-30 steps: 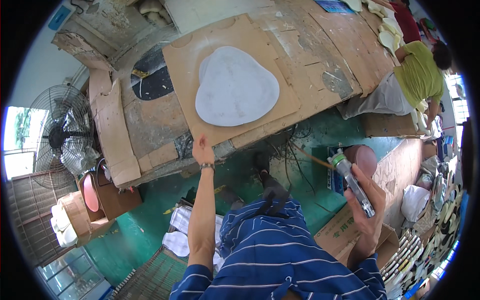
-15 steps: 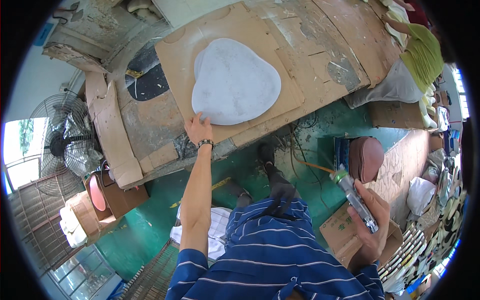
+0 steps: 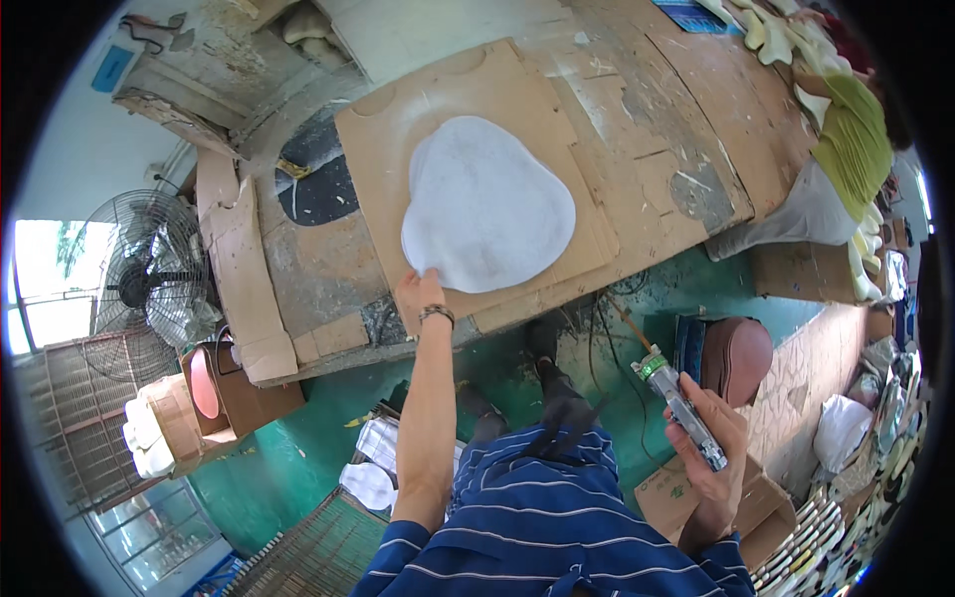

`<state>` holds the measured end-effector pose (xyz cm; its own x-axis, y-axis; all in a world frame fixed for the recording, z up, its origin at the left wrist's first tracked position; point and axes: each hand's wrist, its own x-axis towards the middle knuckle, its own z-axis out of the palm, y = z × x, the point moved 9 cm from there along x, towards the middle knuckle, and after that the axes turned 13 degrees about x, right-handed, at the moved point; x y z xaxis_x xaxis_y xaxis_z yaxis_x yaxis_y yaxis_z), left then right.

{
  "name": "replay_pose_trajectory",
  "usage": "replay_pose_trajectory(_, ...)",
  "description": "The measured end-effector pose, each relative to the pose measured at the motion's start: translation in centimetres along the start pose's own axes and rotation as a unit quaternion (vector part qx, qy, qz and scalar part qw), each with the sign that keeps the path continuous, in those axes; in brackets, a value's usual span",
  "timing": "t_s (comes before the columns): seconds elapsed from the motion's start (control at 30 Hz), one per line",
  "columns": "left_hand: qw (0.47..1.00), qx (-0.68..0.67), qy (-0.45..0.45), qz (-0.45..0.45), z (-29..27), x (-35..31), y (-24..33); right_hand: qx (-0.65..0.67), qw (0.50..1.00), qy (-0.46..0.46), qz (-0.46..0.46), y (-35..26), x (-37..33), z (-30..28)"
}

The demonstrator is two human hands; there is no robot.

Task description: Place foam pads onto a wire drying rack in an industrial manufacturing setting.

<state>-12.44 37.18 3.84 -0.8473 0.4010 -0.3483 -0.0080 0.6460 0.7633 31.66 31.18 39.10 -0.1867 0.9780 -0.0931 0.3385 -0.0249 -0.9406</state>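
A white rounded, three-lobed flat pad [image 3: 487,209] lies on a brown cardboard sheet [image 3: 373,139] on the worn workbench. It looks like more than one layer, with edges slightly offset at the left. My left hand [image 3: 422,296] is at its near left edge, fingers closed on the rim. Off the bench to the right, my right hand [image 3: 714,438] is wrapped round a silver hand tool [image 3: 686,413] with a green collar and an orange-brown hose [image 3: 632,326] at its far end. The tool's exact kind is not clear.
A wire-guarded fan [image 3: 149,284] and a cardboard box [image 3: 234,388] stand left. Stacked brown rounded pieces [image 3: 736,360] and an opened carton [image 3: 761,512] are at the right. Hoses hang by the bench's front edge. A person in a green top [image 3: 856,129] works at the far right.
The whole view has shifted, so the bench appears lower and farther right. My left hand stays at the pad's edge. The tool in my right hand has moved left, nearer my body's midline.
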Motion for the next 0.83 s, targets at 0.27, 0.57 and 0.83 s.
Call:
replay_pose_trajectory(0.27,0.998,-0.033,-0.049,-0.024,0.0,1.3,1.0,0.029,0.996,-0.08,-0.008,3.7,3.3,3.7)
replay_pose_trajectory(0.57,0.885,-0.329,-0.291,-0.154,6.0,-0.7,3.1,0.084,0.925,-0.37,0.039,18.2,11.8,26.3)
replay_pose_trajectory(0.83,0.773,-0.501,-0.383,-0.073,7.4,-1.3,16.8,-0.052,0.893,-0.359,0.268,27.3,20.4,31.3)
